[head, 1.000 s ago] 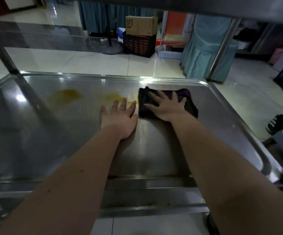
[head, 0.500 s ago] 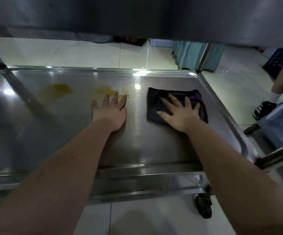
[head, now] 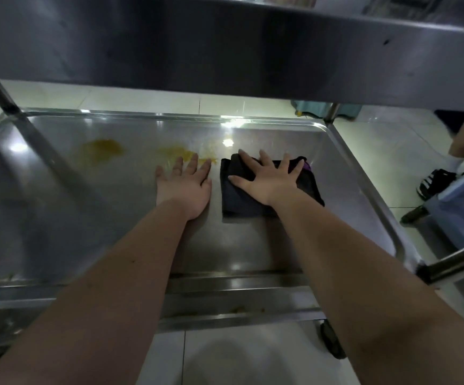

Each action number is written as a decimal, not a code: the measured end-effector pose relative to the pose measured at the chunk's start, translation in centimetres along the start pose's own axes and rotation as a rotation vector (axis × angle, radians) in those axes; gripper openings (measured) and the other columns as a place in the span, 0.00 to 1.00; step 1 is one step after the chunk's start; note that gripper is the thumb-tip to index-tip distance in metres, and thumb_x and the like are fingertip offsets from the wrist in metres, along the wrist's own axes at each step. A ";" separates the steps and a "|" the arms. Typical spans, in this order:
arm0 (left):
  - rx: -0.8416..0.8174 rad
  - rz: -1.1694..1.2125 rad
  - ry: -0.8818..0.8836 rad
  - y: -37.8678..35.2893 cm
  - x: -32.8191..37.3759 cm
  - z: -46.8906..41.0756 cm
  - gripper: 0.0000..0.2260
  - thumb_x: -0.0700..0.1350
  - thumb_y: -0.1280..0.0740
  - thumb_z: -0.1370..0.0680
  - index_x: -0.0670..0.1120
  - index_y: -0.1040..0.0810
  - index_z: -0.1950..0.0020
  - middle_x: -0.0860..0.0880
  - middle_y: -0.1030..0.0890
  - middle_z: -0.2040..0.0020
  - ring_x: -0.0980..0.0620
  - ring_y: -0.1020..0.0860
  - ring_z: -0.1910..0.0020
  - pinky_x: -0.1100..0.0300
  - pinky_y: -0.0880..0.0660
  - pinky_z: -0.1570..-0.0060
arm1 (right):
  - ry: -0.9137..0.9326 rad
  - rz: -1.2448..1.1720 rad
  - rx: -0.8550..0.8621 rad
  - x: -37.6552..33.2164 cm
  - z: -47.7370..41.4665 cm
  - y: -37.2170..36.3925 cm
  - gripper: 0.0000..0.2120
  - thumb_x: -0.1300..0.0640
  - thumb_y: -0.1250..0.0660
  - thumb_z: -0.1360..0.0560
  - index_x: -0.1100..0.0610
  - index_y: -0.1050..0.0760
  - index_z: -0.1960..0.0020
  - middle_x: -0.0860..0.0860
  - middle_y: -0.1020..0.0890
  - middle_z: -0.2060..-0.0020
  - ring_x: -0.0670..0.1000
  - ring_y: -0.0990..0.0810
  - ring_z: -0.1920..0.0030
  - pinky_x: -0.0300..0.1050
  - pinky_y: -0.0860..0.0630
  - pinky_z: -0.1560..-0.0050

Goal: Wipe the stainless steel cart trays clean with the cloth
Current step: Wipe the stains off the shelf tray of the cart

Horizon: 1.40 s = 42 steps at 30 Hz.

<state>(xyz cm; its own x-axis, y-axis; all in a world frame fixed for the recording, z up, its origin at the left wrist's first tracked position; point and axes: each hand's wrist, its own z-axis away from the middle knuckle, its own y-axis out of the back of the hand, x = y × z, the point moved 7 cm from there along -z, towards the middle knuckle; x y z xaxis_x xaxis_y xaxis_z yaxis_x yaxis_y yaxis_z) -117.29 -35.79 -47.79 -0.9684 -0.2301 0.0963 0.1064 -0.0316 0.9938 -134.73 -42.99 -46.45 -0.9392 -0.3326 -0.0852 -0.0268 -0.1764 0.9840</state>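
Cloth [head: 236, 198] slid left under right hand [head: 269, 182], nearing left hand [head: 183, 190]; all fingers [head: 264, 162] splayed flat, gripping nothing; yellow-stained tray [head: 114, 218], tiled floor [head: 142, 100].

Folded dark cloth [head: 242, 202], tray [head: 58, 218] (2 yellow stains [head: 101, 151])

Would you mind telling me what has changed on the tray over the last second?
The right hand, flat on the cloth, slid it right, then back toward the left hand. Left hand stayed flat on the tray; yellow stains remain unwiped.
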 end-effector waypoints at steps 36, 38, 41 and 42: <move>-0.009 -0.008 0.017 0.3 0.5 0.0 0.24 0.56 0.57 0.16 0.60 0.54 0.20 0.53 0.56 0.19 0.45 0.55 0.20 0.33 0.56 0.28 | 0.021 0.017 0.048 3.7 10.3 -2.2 0.39 0.18 0.70 0.38 0.26 0.67 0.29 0.41 0.54 0.21 0.68 0.59 0.23 0.75 0.67 0.32; -0.028 -0.004 0.016 0.2 0.3 0.0 0.23 0.56 0.57 0.16 0.60 0.55 0.20 0.53 0.56 0.19 0.46 0.56 0.20 0.34 0.56 0.28 | 0.140 0.017 0.056 -1.5 11.4 -3.2 0.36 0.19 0.68 0.36 0.26 0.68 0.30 0.39 0.55 0.21 0.67 0.61 0.24 0.75 0.70 0.34; -0.027 0.012 0.007 0.1 0.1 0.1 0.24 0.56 0.57 0.17 0.60 0.55 0.20 0.54 0.57 0.19 0.46 0.56 0.20 0.34 0.57 0.27 | 0.169 0.003 0.065 -1.7 11.5 -3.0 0.36 0.18 0.66 0.36 0.25 0.67 0.30 0.38 0.56 0.22 0.64 0.62 0.23 0.74 0.72 0.34; -0.026 0.017 0.005 0.0 0.1 0.0 0.24 0.56 0.57 0.17 0.60 0.55 0.20 0.54 0.56 0.19 0.46 0.56 0.20 0.35 0.57 0.27 | 0.162 0.007 0.075 -0.1 11.4 -2.7 0.36 0.18 0.65 0.36 0.24 0.66 0.30 0.37 0.56 0.22 0.63 0.61 0.23 0.74 0.70 0.33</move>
<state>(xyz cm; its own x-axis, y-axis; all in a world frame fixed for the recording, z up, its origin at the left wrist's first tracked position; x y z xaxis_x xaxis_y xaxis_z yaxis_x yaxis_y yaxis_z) -117.37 -35.78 -47.76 -0.9653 -0.2354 0.1130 0.1287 -0.0524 0.9903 -138.48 -31.91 -47.29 -0.8720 -0.4799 -0.0963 -0.0512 -0.1061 0.9930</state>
